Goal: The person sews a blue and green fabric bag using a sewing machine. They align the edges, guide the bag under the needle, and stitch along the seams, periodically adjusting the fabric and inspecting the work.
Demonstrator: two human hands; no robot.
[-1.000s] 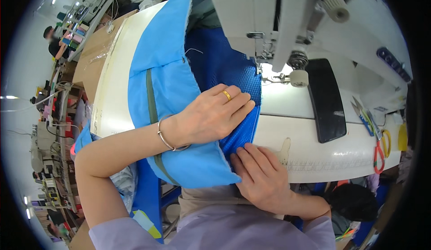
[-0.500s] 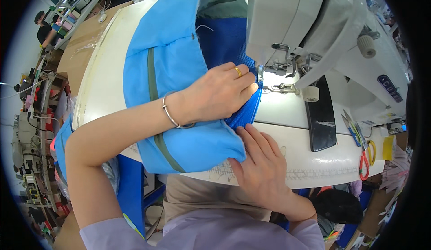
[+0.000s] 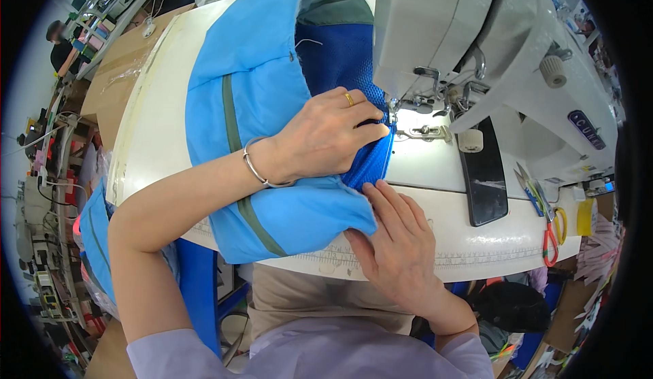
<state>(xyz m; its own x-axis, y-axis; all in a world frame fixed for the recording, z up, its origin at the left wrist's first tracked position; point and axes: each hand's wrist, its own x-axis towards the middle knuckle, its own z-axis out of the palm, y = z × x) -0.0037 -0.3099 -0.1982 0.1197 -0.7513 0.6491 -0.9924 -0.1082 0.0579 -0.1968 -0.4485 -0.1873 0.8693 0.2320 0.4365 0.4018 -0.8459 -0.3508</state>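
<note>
- The left hand [image 3: 323, 137] rests on dark-blue mesh [image 3: 367, 171] just beside the sewing machine [image 3: 432, 32]'s presser foot; its fingers are bent, and whether they pinch cannot be told.
- The right hand [image 3: 398, 243] lies at the corner of the light-blue fabric [image 3: 211, 113], fingers extended, thumb apart.
- Both cloths lie on the white table [image 3: 153, 134].
- A dark badge [image 3: 586, 129] with pale lettering marks the machine; a ruler scale [image 3: 476, 258] lines the table's near edge.
</note>
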